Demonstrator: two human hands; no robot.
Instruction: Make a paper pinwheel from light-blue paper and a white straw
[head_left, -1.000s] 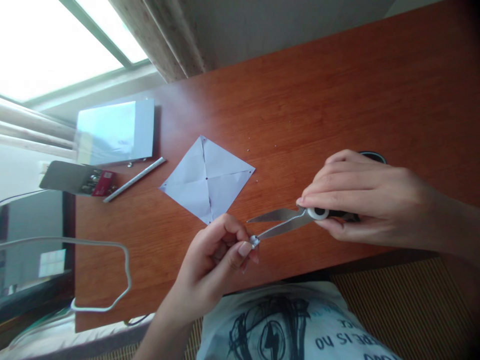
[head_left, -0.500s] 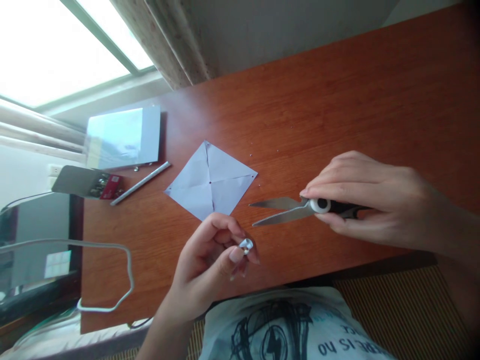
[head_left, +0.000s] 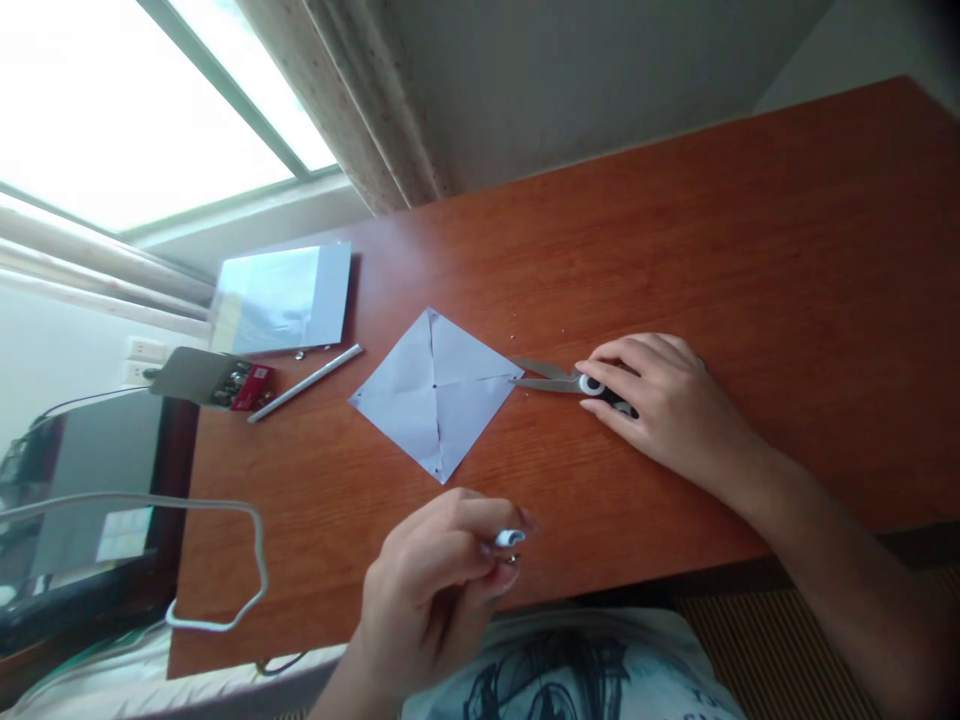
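My left hand is closed near the front edge of the table, pinching a small rolled piece of white paper. A tiny shiny bit shows by its fingertips, too small to name. My right hand grips scissors with black handles, low over the table. Their blades are parted and point left, the tips at the right corner of a white paper square. That square lies flat, with slits or creases running toward its middle and small holes at the centre and near corners.
To the left lie a white paper tube, an open box of small metal pieces, and a flat plastic-covered packet. A white cable loops over the left edge of the brown table. Tiny scraps dot the wood.
The scissors in my right hand have moved left and down to the paper's corner. My left hand has turned, its fingers curling tighter round the rolled paper. The whole view has shifted slightly.
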